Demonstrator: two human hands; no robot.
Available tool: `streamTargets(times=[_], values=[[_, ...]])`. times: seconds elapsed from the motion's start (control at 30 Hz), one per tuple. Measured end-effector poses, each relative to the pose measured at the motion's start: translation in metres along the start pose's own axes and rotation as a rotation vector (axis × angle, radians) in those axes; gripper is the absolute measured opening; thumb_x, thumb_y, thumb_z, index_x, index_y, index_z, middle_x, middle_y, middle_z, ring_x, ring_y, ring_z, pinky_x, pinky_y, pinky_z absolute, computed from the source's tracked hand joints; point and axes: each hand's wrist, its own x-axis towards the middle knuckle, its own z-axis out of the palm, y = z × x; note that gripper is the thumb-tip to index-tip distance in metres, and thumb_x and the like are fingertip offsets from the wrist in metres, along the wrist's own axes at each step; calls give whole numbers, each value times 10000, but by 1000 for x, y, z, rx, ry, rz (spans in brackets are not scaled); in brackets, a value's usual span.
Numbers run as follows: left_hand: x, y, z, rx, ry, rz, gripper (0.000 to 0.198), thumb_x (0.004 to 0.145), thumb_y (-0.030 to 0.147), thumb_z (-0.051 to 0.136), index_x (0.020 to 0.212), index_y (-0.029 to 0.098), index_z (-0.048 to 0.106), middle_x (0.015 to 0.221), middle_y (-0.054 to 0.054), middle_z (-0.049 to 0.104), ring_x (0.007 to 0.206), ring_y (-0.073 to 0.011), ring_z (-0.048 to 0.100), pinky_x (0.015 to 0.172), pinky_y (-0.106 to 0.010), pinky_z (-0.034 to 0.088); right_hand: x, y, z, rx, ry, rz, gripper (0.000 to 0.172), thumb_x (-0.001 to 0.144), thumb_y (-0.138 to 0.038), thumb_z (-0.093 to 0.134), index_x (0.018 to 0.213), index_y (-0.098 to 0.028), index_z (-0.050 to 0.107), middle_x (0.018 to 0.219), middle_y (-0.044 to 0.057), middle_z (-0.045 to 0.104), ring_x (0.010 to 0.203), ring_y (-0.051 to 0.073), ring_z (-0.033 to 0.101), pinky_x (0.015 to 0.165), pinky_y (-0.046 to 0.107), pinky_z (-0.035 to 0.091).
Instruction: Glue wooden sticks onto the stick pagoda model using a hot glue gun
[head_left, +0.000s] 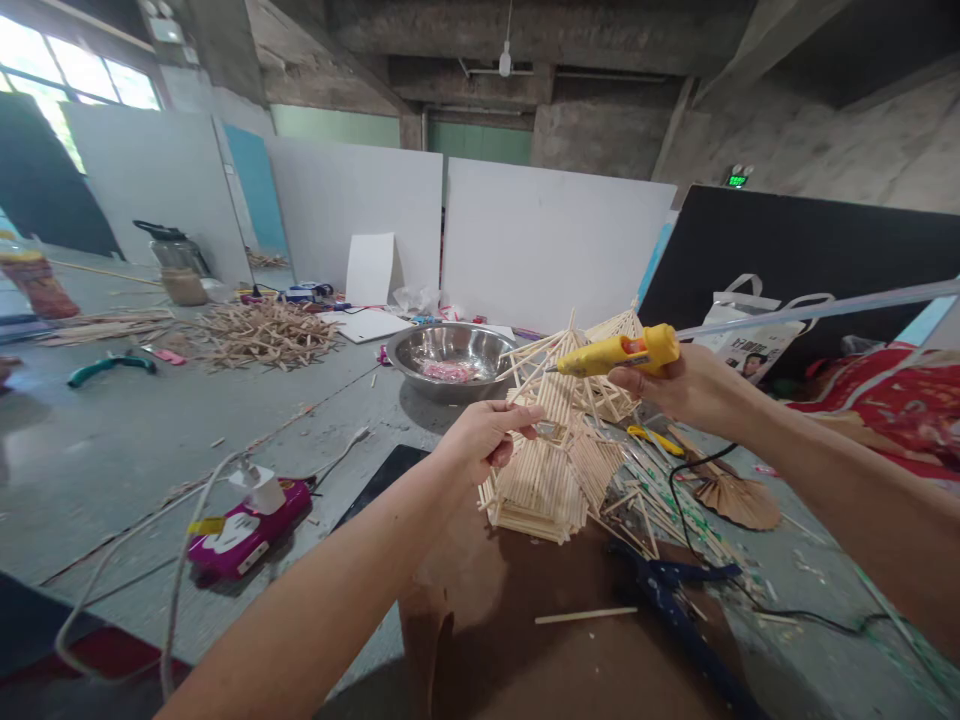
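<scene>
In front of me stands a tiered model built of thin wooden sticks, resting on a brown board. My left hand is closed at the model's left side, thumb and forefinger pinching at its upper tier; whether it grips the model or a loose stick is too small to tell. A yellow glue gun is in my right hand, its nozzle pointing left at the upper part of the model. A long clear glue stick runs out of the gun's back end to the right.
A steel basin stands behind the model. A purple power strip with a white plug and cables lies left. Dark blue pliers and a loose stick lie in front. Stick piles, teal pliers and a white bag are farther off.
</scene>
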Motion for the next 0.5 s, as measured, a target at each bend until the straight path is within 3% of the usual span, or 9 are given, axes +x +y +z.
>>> streamTargets(times=[0.5], values=[[2,-1,-4,-7,-25,-8,234,625,304,658,557,133,514,543,12,561,258,8,247,312,-212,84,1,-6,0,4,-19,24,439,663,-579,448,503,-176,518,406,-1,416,450,128,439,431,274,297]])
